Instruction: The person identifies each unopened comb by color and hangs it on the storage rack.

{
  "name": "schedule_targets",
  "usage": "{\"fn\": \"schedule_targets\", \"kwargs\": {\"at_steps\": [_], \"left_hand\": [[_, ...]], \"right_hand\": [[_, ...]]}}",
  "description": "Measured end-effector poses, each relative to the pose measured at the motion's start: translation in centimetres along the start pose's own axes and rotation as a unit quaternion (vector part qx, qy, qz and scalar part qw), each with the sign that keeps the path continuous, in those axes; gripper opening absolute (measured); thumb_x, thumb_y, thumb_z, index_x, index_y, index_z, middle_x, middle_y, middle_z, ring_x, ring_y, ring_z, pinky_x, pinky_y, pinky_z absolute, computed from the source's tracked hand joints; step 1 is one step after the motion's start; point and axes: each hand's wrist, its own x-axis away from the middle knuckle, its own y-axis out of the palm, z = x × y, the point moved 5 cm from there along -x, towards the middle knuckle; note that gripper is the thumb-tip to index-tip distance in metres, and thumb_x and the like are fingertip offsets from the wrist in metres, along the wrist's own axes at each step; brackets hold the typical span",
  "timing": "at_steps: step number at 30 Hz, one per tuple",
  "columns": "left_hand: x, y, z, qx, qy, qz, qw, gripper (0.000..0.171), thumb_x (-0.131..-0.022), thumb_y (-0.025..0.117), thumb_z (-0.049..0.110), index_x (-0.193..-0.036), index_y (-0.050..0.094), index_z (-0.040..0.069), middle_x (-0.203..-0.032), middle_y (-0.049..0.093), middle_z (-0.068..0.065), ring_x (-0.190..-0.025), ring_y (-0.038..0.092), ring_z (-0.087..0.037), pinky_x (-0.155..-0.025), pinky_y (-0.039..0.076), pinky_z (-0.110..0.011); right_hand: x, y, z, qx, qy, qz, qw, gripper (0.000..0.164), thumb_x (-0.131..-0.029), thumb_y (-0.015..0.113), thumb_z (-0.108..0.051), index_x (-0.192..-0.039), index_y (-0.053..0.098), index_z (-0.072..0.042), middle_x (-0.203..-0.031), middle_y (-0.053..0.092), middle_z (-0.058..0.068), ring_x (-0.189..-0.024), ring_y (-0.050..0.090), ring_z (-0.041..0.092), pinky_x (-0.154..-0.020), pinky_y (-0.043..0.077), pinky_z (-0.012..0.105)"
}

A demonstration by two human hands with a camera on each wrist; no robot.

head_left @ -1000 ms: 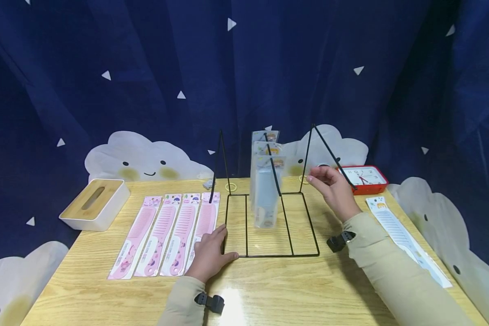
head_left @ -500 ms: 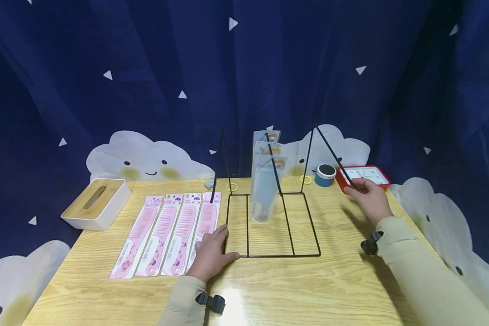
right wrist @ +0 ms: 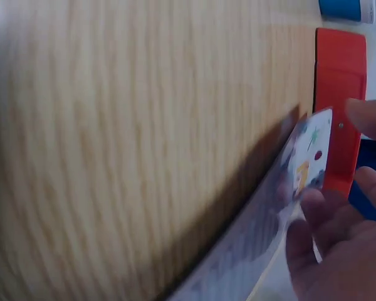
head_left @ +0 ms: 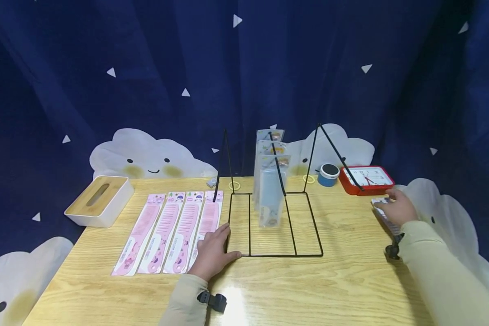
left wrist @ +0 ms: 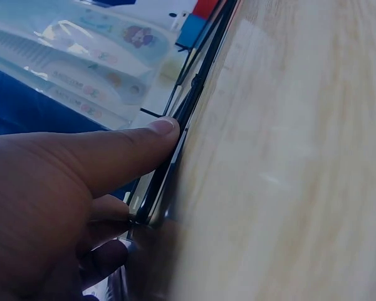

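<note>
My left hand [head_left: 213, 251] rests at the front left corner of a black wire display rack [head_left: 281, 256]. Its thumb touches the front wire, and the other fingers lie by the left side wire. Three packaged blue combs [head_left: 270, 194] hang in a row from the rack's middle arm. At the right my right hand [head_left: 399, 208] is over another packaged blue comb [right wrist: 301, 163] on the table. In the right wrist view the fingertips [right wrist: 312, 202] are right at the card's edge, thumb spread apart from it. Much of this comb is hidden under the hand and sleeve.
Several packaged pink combs [head_left: 169, 226] lie side by side left of the rack. A tissue box [head_left: 106, 199] with a wooden lid stands at the far left. Behind the right hand are a red clock [head_left: 366, 181] and a small blue speaker [head_left: 328, 176]. Dark curtain [head_left: 244, 68] hangs behind.
My right hand has moved from beside the rack's right arm, past the clock, to the comb on the right. The hanging combs swing slightly. The left hand has stayed at the rack's corner.
</note>
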Motion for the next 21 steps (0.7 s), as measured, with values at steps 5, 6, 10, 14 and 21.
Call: {"fn": "schedule_targets", "kwargs": {"at_steps": [5, 6, 10, 14, 21], "left_hand": [[0.0, 0.0, 0.0, 0.000, 0.000, 0.001, 1.0000, 0.082, -0.078, 0.084, 0.040, -0.142, 0.053, -0.001, -0.151, 0.048, -0.012, -0.117, 0.051, -0.035, -0.084, 0.036, -0.048], [0.0, 0.0, -0.1, 0.000, 0.001, 0.001, 1.0000, 0.081, -0.078, 0.084, 0.040, -0.141, 0.054, -0.001, -0.151, 0.048, -0.012, -0.117, 0.051, -0.035, -0.084, 0.037, -0.048], [0.1, 0.0, -0.1, -0.002, 0.000, 0.001, 1.0000, 0.081, -0.078, 0.084, 0.040, -0.142, 0.053, -0.001, -0.151, 0.048, -0.012, -0.118, 0.051, -0.035, -0.084, 0.037, -0.048], [0.0, 0.0, -0.1, -0.003, -0.001, -0.001, 1.0000, 0.082, -0.078, 0.084, 0.040, -0.142, 0.053, -0.001, -0.152, 0.048, -0.012, -0.119, 0.051, -0.035, -0.084, 0.037, -0.048], [0.0, 0.0, 0.0, -0.005, -0.001, -0.002, 1.0000, 0.082, -0.078, 0.084, 0.040, -0.142, 0.053, 0.000, -0.152, 0.048, -0.011, -0.118, 0.051, -0.034, -0.083, 0.036, -0.047]], "right_hand": [[-0.5, 0.1, 0.8, 0.052, 0.007, -0.035, 0.998, 0.088, -0.087, 0.069, -0.024, -0.147, 0.022, 0.019, -0.139, 0.034, 0.047, -0.123, 0.041, 0.057, -0.100, 0.037, 0.065], [-0.5, 0.1, 0.8, 0.068, 0.004, -0.039, 0.997, 0.087, -0.086, 0.070, -0.023, -0.145, 0.023, 0.020, -0.136, 0.036, 0.047, -0.120, 0.044, 0.056, -0.099, 0.038, 0.064], [-0.5, 0.1, 0.9, 0.118, -0.009, -0.042, 0.992, 0.077, -0.084, 0.070, -0.023, -0.135, 0.035, 0.022, -0.127, 0.046, 0.045, -0.110, 0.051, 0.054, -0.095, 0.041, 0.061], [-0.1, -0.1, 0.8, 0.125, 0.015, -0.036, 0.991, 0.062, -0.086, 0.069, -0.023, -0.125, 0.048, 0.020, -0.118, 0.054, 0.039, -0.101, 0.055, 0.049, -0.085, 0.046, 0.056], [0.6, -0.5, -0.7, 0.084, 0.003, -0.003, 0.996, 0.032, -0.090, 0.067, -0.022, -0.104, 0.063, 0.006, -0.092, 0.063, 0.018, -0.080, 0.054, 0.030, -0.064, 0.041, 0.035]]}}
